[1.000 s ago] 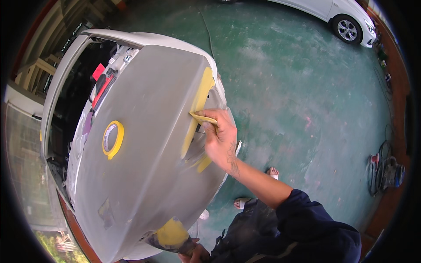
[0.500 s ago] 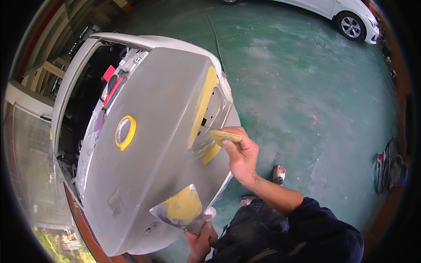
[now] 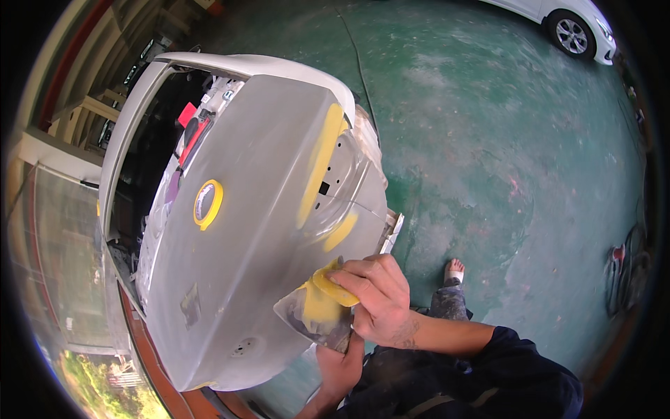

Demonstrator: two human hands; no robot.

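My left hand (image 3: 338, 364) grips a wide, flat putty plate (image 3: 296, 311) from below; yellow filler (image 3: 317, 307) is smeared across its face. Pinched in my right hand (image 3: 382, 297) is a small yellow spreader (image 3: 336, 285), which lies over the filler on the plate's upper corner. Both hands are over the near edge of a car's grey boot lid (image 3: 244, 174). A long yellow filler strip (image 3: 321, 164) runs along the lid's right edge, and a shorter filler patch (image 3: 341, 232) lies below it on the rear panel.
A yellow tape roll (image 3: 208, 204) rests on the lid. Red and dark tools (image 3: 193, 136) lie by the rear window opening. To the right is a green floor (image 3: 481, 160) with a cable (image 3: 357, 52); a white car (image 3: 565, 21) stands at the far right. My foot (image 3: 454, 271) shows below.
My right hand has come down and left from beside the rear panel, bringing the spreader onto the plate. The plate has shifted right and tilted. The whole view has moved slightly.
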